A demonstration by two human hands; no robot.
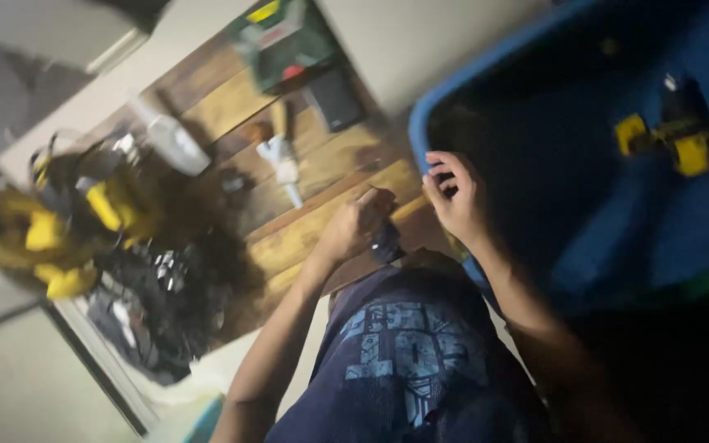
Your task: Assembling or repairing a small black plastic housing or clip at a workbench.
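head view: pretty blurry and tilted, so take the small stuff loosely
left hand (359, 223): clenched round a small dark object (386, 243), held right over the near edge of the bench (305, 238); can't make out what the object is
right hand (455, 199): fingers curled, released, nothing in it that I can see, sitting just at the rim of the blue bin (453, 78)
gap between hands: close together, not touching
blue bin: big, open, dark inside; its corner butts up beside the bench's right end
yellow tool (673, 139): yellow and black, lying deep in the bin, well apart from both hands
bench top: wooden planks, the strip right in front of the left hand is bare
white tool (282, 164): mid-bench, beyond the left hand
green case (282, 43): at the far end of the bench, a dark flat thing (335, 98) just beside it
yellow and black pile (67, 221): gear crowding the bench's left end, hanging past the edge
open room: mostly the middle planks and the inside of the bin
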